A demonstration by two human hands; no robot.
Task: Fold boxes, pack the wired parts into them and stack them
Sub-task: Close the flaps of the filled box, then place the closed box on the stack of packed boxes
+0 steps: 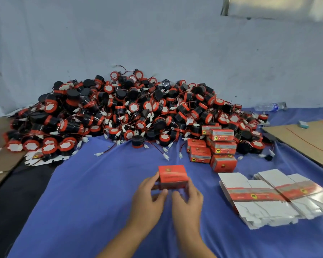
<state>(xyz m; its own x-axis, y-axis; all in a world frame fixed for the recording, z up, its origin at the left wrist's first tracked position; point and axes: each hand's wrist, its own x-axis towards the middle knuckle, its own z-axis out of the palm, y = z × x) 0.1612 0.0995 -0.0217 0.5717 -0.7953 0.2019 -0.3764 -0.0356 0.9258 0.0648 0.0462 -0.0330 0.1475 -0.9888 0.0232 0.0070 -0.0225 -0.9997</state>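
Observation:
A small red box (172, 175) is held over the blue cloth (93, 192), near the middle of the head view. My left hand (148, 198) grips its left side, thumb at the front. My right hand (187, 200) grips its right side, thumb near the front flap. Behind them lies a large heap of black and red wired parts (119, 112) with white connectors. To the right of the held box stands a stack of folded red boxes (217, 148). Flat unfolded box blanks (268, 198), white with a red band, lie in a pile at the right.
Brown cardboard sheets lie at the far right (306, 138) and at the left edge (0, 161). A plastic water bottle (268, 106) lies by the white wall at the back right. Loose connectors and wires (164, 155) trail onto the cloth in front of the heap.

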